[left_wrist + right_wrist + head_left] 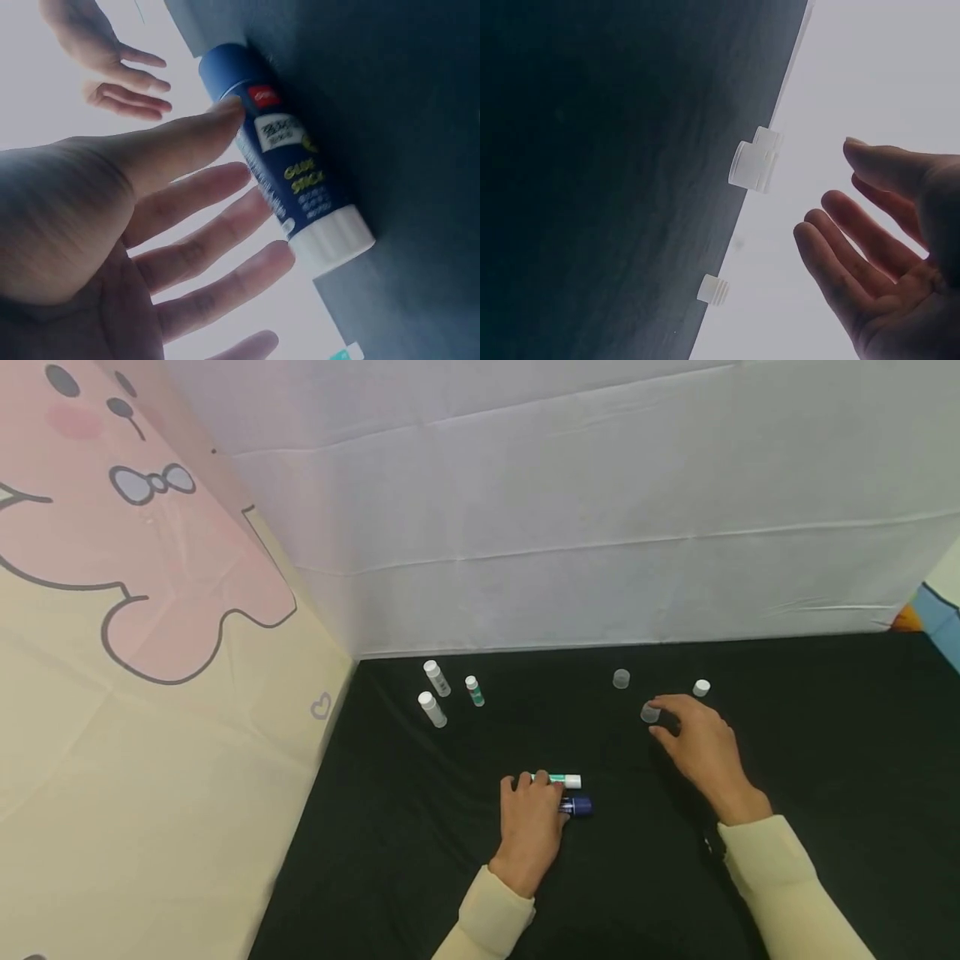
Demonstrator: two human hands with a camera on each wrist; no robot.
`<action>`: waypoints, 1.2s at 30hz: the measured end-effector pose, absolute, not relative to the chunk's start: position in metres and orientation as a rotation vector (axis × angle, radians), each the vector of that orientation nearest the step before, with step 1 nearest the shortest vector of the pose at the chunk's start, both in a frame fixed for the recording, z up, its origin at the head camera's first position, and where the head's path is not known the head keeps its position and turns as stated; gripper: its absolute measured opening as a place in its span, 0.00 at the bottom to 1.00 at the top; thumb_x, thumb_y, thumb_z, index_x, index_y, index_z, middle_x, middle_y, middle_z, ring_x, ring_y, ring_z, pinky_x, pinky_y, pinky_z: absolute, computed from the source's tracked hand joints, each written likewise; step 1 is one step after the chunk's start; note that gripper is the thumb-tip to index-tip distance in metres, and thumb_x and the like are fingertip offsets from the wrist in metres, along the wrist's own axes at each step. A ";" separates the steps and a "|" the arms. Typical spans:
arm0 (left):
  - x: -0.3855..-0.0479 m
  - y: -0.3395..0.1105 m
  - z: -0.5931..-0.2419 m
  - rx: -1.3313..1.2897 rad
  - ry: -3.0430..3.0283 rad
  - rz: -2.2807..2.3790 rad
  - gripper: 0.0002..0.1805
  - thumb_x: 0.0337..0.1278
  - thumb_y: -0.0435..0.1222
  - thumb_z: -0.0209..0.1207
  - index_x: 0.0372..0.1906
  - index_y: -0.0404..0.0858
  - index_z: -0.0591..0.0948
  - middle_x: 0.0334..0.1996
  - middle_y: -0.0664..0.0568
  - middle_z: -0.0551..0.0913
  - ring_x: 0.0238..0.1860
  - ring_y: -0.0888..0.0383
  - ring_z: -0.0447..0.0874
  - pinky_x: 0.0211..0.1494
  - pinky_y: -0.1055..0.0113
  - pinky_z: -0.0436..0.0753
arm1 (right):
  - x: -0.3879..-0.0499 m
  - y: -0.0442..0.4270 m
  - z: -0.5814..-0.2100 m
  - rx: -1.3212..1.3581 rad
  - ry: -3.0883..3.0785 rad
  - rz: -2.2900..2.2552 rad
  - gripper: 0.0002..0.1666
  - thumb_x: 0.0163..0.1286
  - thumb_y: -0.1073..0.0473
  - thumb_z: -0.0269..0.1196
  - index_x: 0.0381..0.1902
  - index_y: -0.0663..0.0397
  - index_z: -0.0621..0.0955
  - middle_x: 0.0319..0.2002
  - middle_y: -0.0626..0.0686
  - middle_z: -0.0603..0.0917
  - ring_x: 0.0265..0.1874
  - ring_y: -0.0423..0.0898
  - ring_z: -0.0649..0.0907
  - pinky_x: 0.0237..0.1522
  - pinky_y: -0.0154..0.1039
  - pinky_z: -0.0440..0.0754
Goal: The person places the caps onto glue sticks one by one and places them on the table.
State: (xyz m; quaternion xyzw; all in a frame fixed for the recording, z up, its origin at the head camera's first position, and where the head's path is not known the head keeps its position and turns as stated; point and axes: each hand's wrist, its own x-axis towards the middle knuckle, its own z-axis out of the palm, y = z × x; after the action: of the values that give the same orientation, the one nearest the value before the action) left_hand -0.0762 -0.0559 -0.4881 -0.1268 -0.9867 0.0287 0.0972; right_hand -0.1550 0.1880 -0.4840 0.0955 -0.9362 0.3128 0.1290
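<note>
My left hand (529,831) is over a blue glue stick (577,807) and a green-and-white stick (572,781) on the black cloth. In the left wrist view the thumb and spread fingers (214,277) of that hand are beside the blue stick (289,161), which has a white end; whether they touch it I cannot tell. My right hand (701,752) has thumb and forefinger apart around a clear cap (650,713). The right wrist view has this hand (885,262) apart from the clear cap (751,166), its fingers relaxed and holding nothing.
Two white sticks (437,678) (432,710) and a small green-and-white one (475,691) stand at the back left. Another clear cap (621,678) and a small white cap (701,687) are at the back right. A white cloth wall (525,543) rises behind the black cloth (405,827).
</note>
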 end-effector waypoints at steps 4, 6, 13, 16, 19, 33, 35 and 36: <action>-0.078 -0.062 -0.483 -0.332 -2.920 -0.009 0.16 0.48 0.53 0.80 0.41 0.52 0.93 0.36 0.57 0.87 0.41 0.55 0.84 0.53 0.52 0.80 | -0.159 0.189 -0.484 0.270 -2.735 0.910 0.26 0.62 0.71 0.74 0.59 0.66 0.83 0.59 0.72 0.83 0.37 0.64 0.86 0.40 0.67 0.82; -0.081 -0.067 -0.480 -0.294 -2.923 -0.088 0.16 0.52 0.52 0.78 0.42 0.50 0.93 0.37 0.56 0.87 0.42 0.55 0.85 0.54 0.51 0.80 | -0.161 0.189 -0.484 0.264 -2.745 0.909 0.26 0.62 0.72 0.74 0.59 0.67 0.83 0.59 0.72 0.83 0.43 0.67 0.86 0.43 0.68 0.82; -0.099 -0.090 -0.474 -0.076 -2.848 -0.385 0.14 0.61 0.44 0.75 0.47 0.41 0.92 0.42 0.49 0.90 0.44 0.49 0.87 0.54 0.46 0.82 | -0.169 0.190 -0.486 0.237 -2.797 0.884 0.26 0.63 0.72 0.74 0.60 0.67 0.83 0.59 0.73 0.83 0.53 0.72 0.84 0.47 0.70 0.82; -0.107 -0.102 -0.473 0.044 -2.801 -0.509 0.14 0.64 0.41 0.73 0.49 0.39 0.91 0.45 0.46 0.90 0.45 0.47 0.86 0.54 0.45 0.82 | -0.171 0.191 -0.486 0.232 -2.809 0.885 0.26 0.63 0.72 0.74 0.60 0.68 0.83 0.59 0.73 0.83 0.54 0.72 0.84 0.47 0.70 0.82; -0.114 -0.114 -0.472 0.156 -2.734 -0.611 0.14 0.64 0.39 0.73 0.50 0.36 0.91 0.46 0.44 0.89 0.46 0.44 0.87 0.53 0.44 0.82 | -0.174 0.191 -0.486 0.235 -2.818 0.884 0.27 0.63 0.71 0.73 0.60 0.67 0.83 0.60 0.73 0.82 0.54 0.72 0.84 0.47 0.70 0.82; -0.138 -0.157 -0.482 0.559 -2.576 -0.829 0.27 0.63 0.37 0.73 0.63 0.30 0.81 0.53 0.36 0.85 0.53 0.36 0.83 0.55 0.38 0.79 | -0.178 0.187 -0.489 0.236 -2.841 0.912 0.27 0.64 0.73 0.72 0.62 0.69 0.82 0.60 0.74 0.82 0.54 0.73 0.84 0.48 0.70 0.82; -0.141 -0.161 -0.483 0.575 -2.558 -0.844 0.29 0.63 0.37 0.73 0.65 0.30 0.79 0.56 0.35 0.83 0.55 0.34 0.82 0.56 0.36 0.79 | -0.178 0.186 -0.490 0.239 -2.843 0.910 0.27 0.64 0.74 0.72 0.62 0.69 0.82 0.60 0.73 0.82 0.54 0.72 0.84 0.47 0.70 0.82; -0.142 -0.163 -0.484 0.582 -2.553 -0.851 0.31 0.63 0.37 0.73 0.66 0.30 0.78 0.58 0.34 0.82 0.57 0.34 0.82 0.56 0.35 0.78 | -0.177 0.186 -0.490 0.238 -2.846 0.910 0.27 0.64 0.74 0.72 0.62 0.69 0.82 0.61 0.73 0.82 0.54 0.72 0.84 0.47 0.70 0.82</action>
State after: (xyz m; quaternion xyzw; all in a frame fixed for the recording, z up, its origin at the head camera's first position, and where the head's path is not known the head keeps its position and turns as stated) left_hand -0.1420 -0.1629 -0.4843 0.2073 -0.9098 -0.3033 0.1930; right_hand -0.1774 0.1861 -0.4899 0.0791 -0.9470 0.3030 0.0720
